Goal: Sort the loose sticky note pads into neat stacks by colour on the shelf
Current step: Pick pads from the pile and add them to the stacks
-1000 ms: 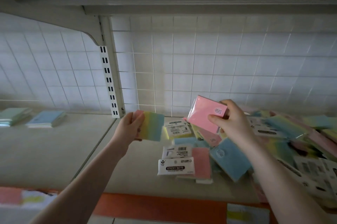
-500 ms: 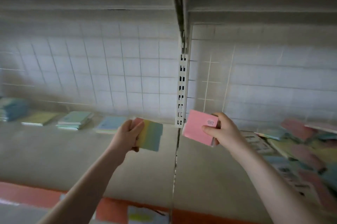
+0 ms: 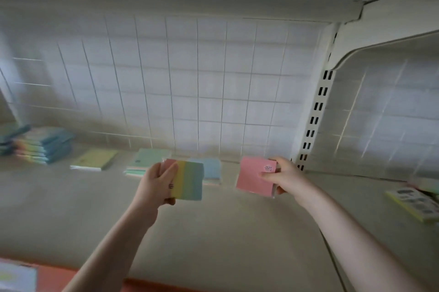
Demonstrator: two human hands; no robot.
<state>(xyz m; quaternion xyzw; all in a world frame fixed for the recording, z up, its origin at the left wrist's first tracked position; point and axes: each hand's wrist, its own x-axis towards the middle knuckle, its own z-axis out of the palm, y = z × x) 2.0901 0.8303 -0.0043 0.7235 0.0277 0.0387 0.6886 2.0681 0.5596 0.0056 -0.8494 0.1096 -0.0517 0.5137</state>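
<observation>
Nearest, at 6 o'clock, an orange shelf lip (image 3: 71, 279) runs along the front edge, with two bare forearms reaching over it onto the shelf (image 3: 213, 232). Just beyond, the left hand (image 3: 155, 183) holds a rainbow pad (image 3: 188, 178) up off the shelf, thumb across its face and fingers curled behind. At about 2 o'clock from it, the right hand (image 3: 283, 178) pinches a pink pad (image 3: 255, 176) by its right edge, thumb on front, fingers behind; a small label sits near its top corner. So two pads are in hand, one each.

Both look light, flat and fairly stiff, and seem wrapped in clear film, so I judge them a little slippery; an edge grip, thumb against fingers, should be plenty, and they should set down flat without fuss.

Farther back, against the tiled wall (image 3: 190, 89), the sorted piles run from 9 to 12 o'clock: a rainbow stack (image 3: 45, 146) of several pads, too blurred to count; one yellow pad (image 3: 95, 159) or a very low pile; a green stack (image 3: 149, 161); a blue stack (image 3: 212, 169) partly hidden behind the rainbow pad. That makes four piles, none of them pink that I can see.

Beyond the slotted upright (image 3: 316, 115), at 3 o'clock, some loose packs (image 3: 413, 203) lie unsorted at the frame edge, uncountable from here
</observation>
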